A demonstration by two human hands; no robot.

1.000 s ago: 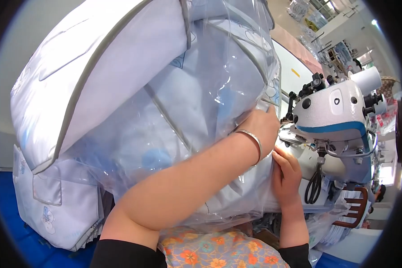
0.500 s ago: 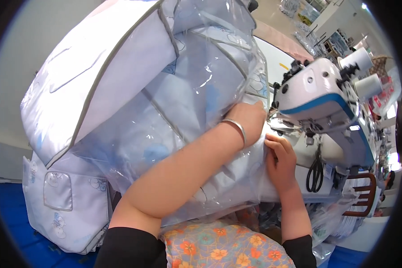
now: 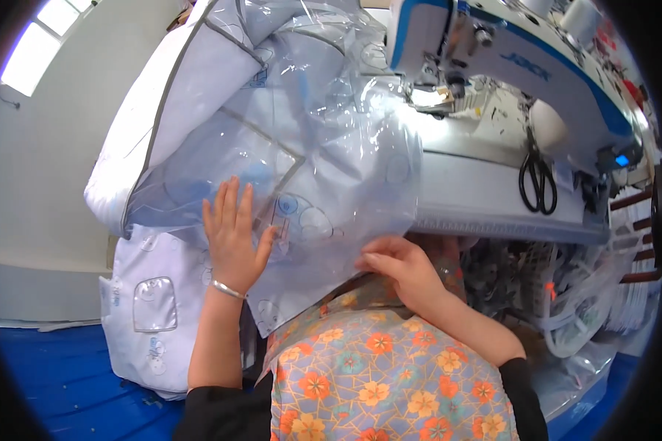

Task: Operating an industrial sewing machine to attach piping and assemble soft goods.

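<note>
Splaying over clear film (image 3: 346, 143) atop white fabric (image 3: 191, 84), left hand (image 3: 234, 242) grasps nothing, presumably to keep it flat; right hand (image 3: 406, 272) curls at the near edge, pinch uncertain. Both layers lie beside the sewing machine (image 3: 511, 62).

Between the clear plastic (image 3: 360, 173) and black scissors (image 3: 535, 162), the white table (image 3: 471, 184) offers passage.
</note>
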